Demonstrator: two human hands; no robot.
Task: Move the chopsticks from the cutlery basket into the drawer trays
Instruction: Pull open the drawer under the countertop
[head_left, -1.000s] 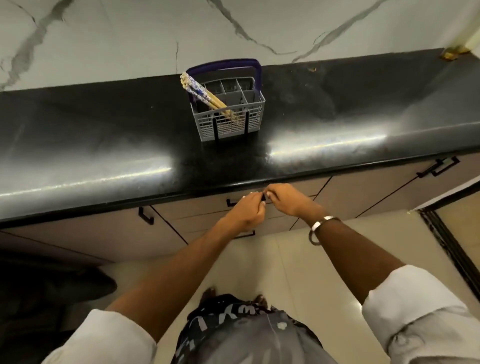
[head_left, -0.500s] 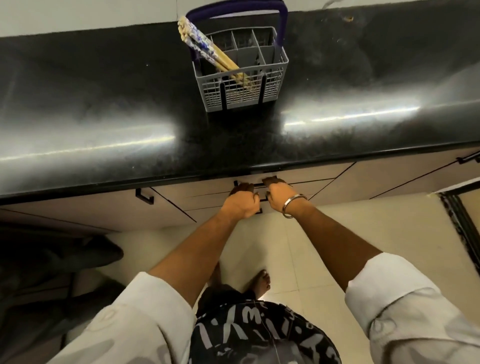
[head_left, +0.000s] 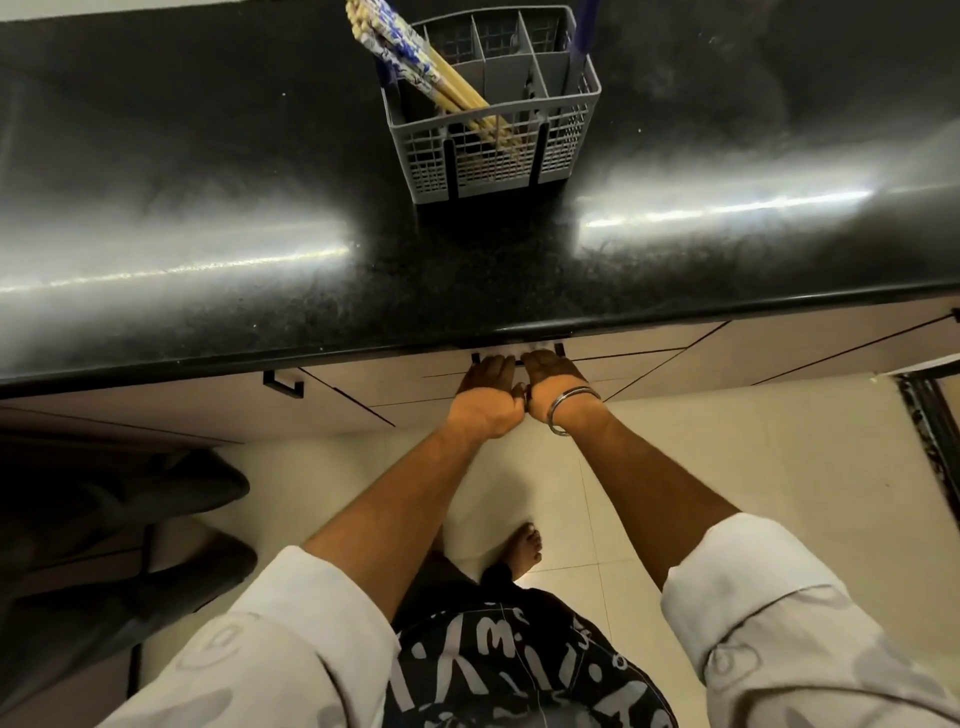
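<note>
Chopsticks (head_left: 415, 67): leaned in the left compartments of the grey cutlery basket (head_left: 571, 119), patterned ends tilted up and left.
Cutlery basket: set on the black surface (head_left: 208, 208), well apart from both hands.
Left hand (head_left: 485, 397): fingers curled over the black drawer handle (head_left: 519, 359) just under the surface edge.
Right hand (head_left: 550, 379): fingers hooked on the same handle, touching the left hand; a metal bangle (head_left: 569, 402) is worn at the wrist.
Drawer (head_left: 623, 364): seen only slightly pulled out.
</note>
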